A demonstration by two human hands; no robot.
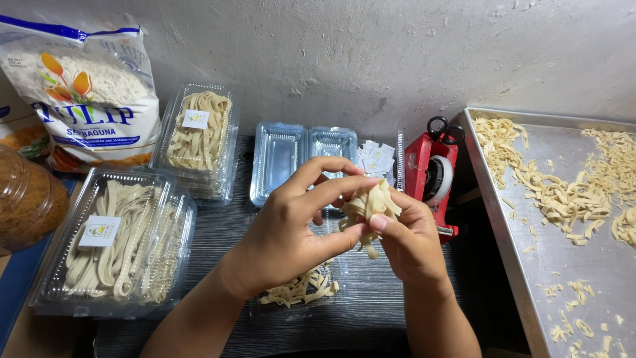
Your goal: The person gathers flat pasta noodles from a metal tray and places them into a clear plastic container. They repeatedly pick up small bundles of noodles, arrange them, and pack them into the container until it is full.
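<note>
A big metal tray (503, 219) with noodle bits sits at the right of the dark table (218, 232). The left hand (285, 232) and right hand (411, 242) both pinch one noodle bundle (371, 205) above a clear box (298, 305).

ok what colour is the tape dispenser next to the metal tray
The tape dispenser is red, with black scissors resting on top; the head view shows it best.

white flour bag (86, 93), labelled clear boxes (109, 242)
</note>
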